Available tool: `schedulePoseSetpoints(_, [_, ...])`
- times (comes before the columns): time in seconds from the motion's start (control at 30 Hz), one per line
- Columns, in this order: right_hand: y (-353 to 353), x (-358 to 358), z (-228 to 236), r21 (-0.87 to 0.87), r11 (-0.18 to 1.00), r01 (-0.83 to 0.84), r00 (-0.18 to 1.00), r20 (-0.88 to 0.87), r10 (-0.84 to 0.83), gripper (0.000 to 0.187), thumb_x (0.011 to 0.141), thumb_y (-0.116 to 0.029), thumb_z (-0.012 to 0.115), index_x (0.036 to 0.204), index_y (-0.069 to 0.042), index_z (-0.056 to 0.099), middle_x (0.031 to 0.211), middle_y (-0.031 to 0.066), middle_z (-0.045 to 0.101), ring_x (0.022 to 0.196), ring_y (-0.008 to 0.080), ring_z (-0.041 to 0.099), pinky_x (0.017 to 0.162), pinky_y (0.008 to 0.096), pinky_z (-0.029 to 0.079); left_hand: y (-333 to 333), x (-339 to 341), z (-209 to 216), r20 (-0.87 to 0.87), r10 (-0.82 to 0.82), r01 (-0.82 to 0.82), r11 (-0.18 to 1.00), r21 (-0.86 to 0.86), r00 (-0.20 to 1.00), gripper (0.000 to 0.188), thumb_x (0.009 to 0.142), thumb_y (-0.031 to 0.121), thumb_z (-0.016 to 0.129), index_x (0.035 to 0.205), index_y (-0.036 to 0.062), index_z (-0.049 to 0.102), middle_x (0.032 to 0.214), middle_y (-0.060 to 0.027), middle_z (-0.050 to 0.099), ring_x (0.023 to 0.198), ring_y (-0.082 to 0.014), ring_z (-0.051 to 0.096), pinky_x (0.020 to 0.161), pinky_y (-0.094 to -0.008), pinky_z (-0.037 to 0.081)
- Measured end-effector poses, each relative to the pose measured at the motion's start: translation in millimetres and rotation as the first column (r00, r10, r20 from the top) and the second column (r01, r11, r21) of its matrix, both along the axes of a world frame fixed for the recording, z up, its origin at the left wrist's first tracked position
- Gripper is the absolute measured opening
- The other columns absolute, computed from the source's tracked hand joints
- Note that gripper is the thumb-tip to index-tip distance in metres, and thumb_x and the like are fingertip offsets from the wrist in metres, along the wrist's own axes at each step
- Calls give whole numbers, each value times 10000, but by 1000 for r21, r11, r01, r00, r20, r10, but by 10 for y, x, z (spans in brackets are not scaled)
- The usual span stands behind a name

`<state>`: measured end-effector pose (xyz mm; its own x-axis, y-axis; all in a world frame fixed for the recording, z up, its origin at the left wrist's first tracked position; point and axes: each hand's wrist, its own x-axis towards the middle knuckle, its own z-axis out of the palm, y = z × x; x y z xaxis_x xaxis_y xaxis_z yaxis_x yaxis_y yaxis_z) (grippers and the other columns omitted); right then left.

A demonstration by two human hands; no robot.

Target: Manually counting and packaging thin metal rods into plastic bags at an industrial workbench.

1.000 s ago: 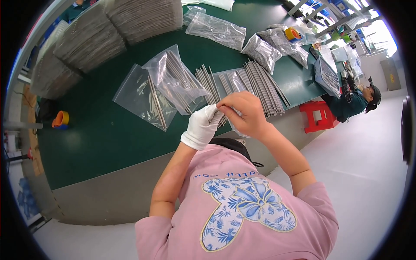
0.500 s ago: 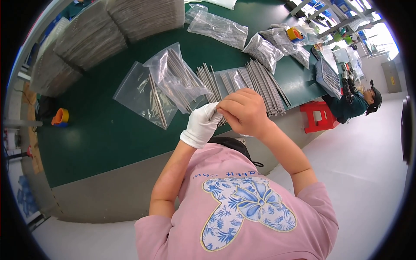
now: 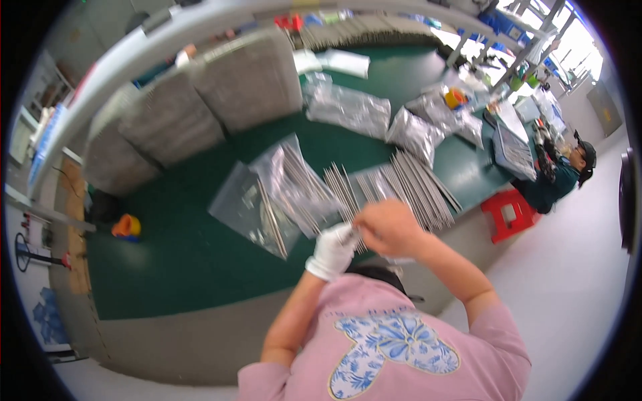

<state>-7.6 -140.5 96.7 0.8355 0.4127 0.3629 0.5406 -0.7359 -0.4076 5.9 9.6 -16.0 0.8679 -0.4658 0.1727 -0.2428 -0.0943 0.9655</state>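
My left hand (image 3: 332, 252), in a white glove, is closed beside my bare right hand (image 3: 387, 228). The right fingers pinch at the top of the left fist, where a small greyish piece shows; what it is stays blurred. Just beyond the hands lies a bundle of thin grey metal rods (image 3: 343, 189). To the right, a larger row of the same rods (image 3: 422, 194) rests on the green table. On the left, a clear plastic bag (image 3: 292, 182) with rods inside overlaps another clear bag (image 3: 243, 212) that has a few rods on it.
Tall stacks of grey sheets (image 3: 249, 80) stand at the back left of the green table (image 3: 154, 281). Filled clear bags (image 3: 414, 136) and tape rolls (image 3: 457, 99) lie farther back. Another tape roll (image 3: 126, 228) sits at left. A co-worker (image 3: 565, 167) works at right, near a red stool (image 3: 509, 215).
My view has tilted up and turned left, so the table and hands appear lower and farther right. Both hands stay together, closed in much the same pose.
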Motion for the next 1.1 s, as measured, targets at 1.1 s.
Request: schedulePoseSetpoints(1.1, [-1720, 420, -219, 8, 723, 691, 664, 390, -638, 105, 765, -197, 584, 746, -101, 622, 748, 45, 560, 712, 259, 578, 599, 375, 459, -63, 96, 249, -221, 181, -192, 981, -31, 958, 391, 935, 283, 458, 769, -4, 666, 660, -35, 624, 561, -50, 495, 545, -202, 377])
